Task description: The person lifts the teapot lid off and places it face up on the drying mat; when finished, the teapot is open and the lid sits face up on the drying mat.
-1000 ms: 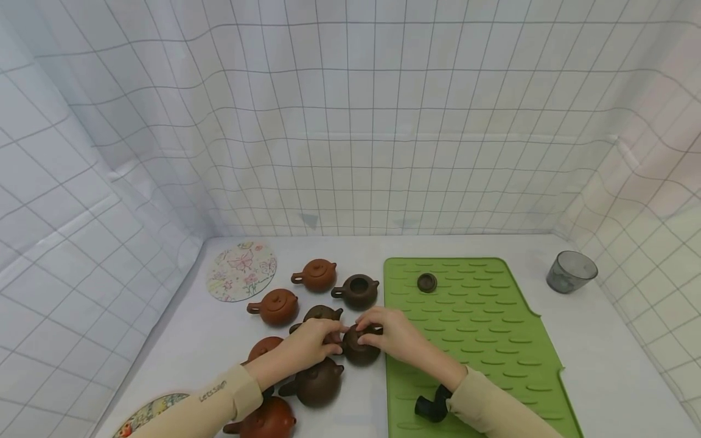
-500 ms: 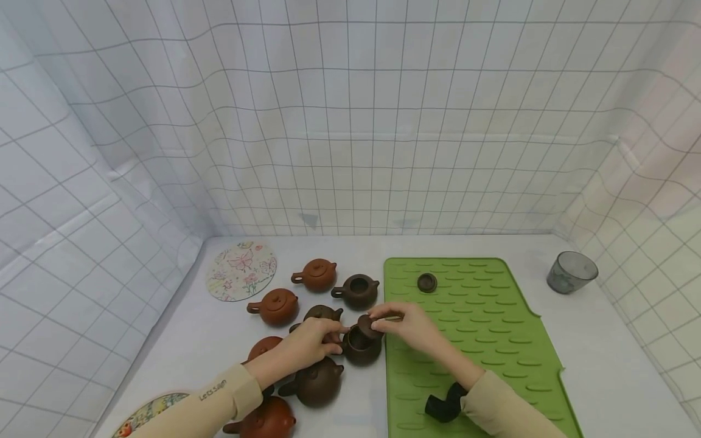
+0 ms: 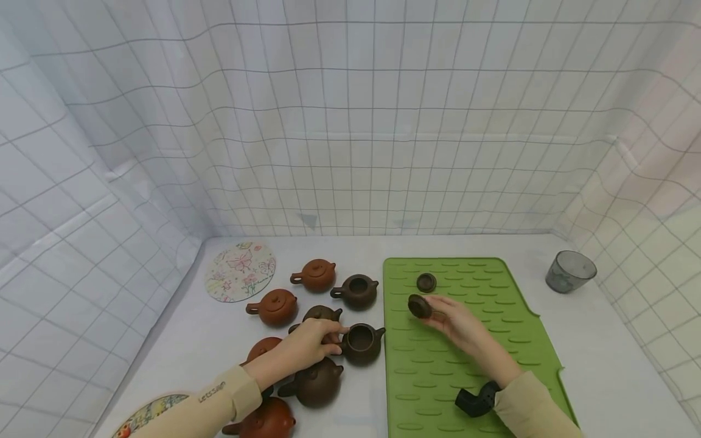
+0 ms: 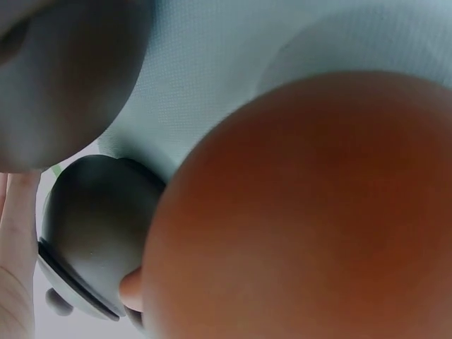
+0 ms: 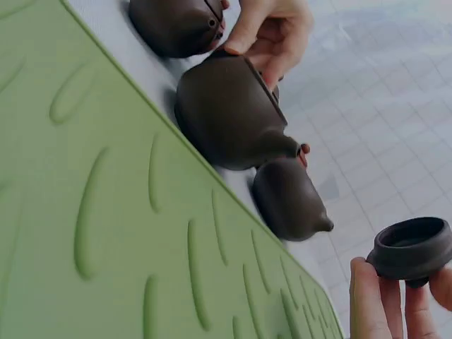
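Just left of the green mat (image 3: pixel 418 368), the open dark pot (image 3: pixel 362 356) and the left hand (image 3: pixel 312 342) block the way; farther left, crowded teapots (image 3: pixel 317 390) leave narrow gaps. The right hand (image 3: pixel 454 321) and held lid (image 3: pixel 419 306) hang over the mat's left half, a second lid (image 3: pixel 426 282) beyond. Passage is free over the mat's far right part, short of the glass cup (image 3: pixel 571 274) to its right.

We see teapots (image 3: pixel 317 384) clustered left of a mat (image 3: pixel 418 371), a lid (image 3: pixel 426 282) resting on it, a glass (image 3: pixel 569 272) at right.
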Available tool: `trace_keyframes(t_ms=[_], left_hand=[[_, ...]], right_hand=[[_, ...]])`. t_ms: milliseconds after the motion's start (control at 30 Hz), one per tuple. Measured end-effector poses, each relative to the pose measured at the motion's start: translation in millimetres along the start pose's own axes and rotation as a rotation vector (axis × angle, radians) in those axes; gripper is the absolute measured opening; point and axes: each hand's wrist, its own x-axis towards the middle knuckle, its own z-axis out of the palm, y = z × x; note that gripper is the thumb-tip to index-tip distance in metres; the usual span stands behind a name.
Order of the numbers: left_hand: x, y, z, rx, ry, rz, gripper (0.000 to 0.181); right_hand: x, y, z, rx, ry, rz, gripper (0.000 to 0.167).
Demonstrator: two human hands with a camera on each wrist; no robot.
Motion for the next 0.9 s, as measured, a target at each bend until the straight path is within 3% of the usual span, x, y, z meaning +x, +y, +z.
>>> trace_keyframes(t_ms=[133, 300, 500, 733, 900], left_hand=[[-0.2, -0.2, 0.2, 0.012, -0.001, 0.001, 0.034], [0.4, -0.3, 0.5, 0.025, -0.003, 0.000, 0.033], [1.1, -0.4, 0.9, 0.039, -0.010, 0.009, 0.034], [0.9, -1.4, 0.9, 0.035, -0.008, 0.009, 0.034], [1.8, -2.3, 1.3, 0.034, -0.003, 0.018, 0.034]], right_hand=[[-0.6, 3, -12, 0.071, -0.011, 0.011, 0.033], [-0.7, 5, -19, 0.029, 0.013, 0.013, 0.049], [-3.5, 7, -24, -0.127, 0.091, 0.024, 0.062], [-5.6, 9, -20, -0.383, 0.251, 0.036, 0.056], [-7.8, 9, -14, -0.507, 0.333, 0.011, 0.052]])
